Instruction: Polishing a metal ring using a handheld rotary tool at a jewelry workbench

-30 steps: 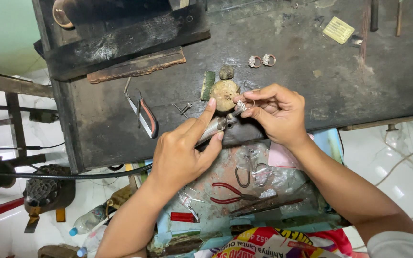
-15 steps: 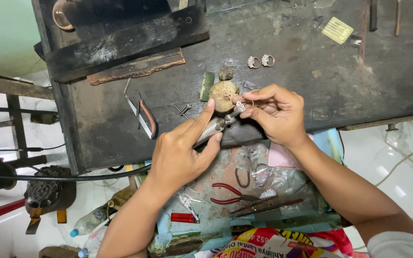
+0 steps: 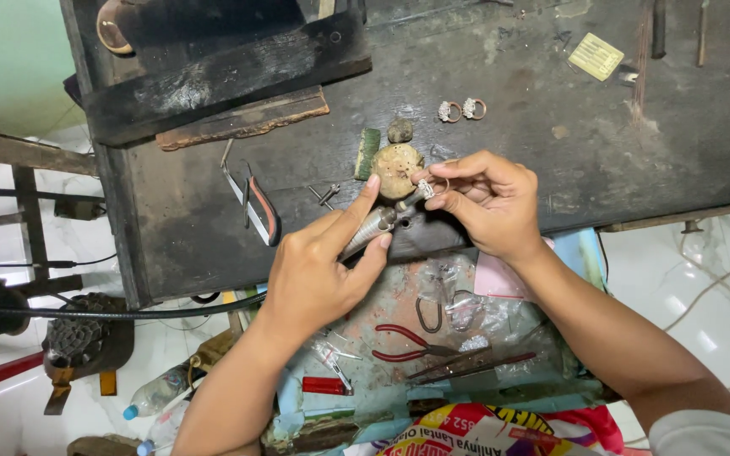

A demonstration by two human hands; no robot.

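Observation:
My left hand [image 3: 318,266] grips a slim metal rotary handpiece [image 3: 371,228] whose tip points up and right. Its black flexible shaft [image 3: 111,314] trails off to the left. My right hand [image 3: 483,201] pinches a small stone-set ring [image 3: 427,187] between thumb and fingertips, right at the tool's tip. Both hands work over the front edge of a dark, worn wooden bench [image 3: 500,127]. Just beyond the ring sit a round tan lump [image 3: 394,167], a small grey ball [image 3: 400,129] and a green strip [image 3: 367,153].
Two more rings [image 3: 461,110] lie farther back on the bench, a yellow tag [image 3: 596,56] at the far right. Red-handled tweezers [image 3: 257,205] rest left of my hands. Below the bench, a tray holds red pliers [image 3: 407,344] and other small tools. A plastic bottle [image 3: 158,391] lies on the floor.

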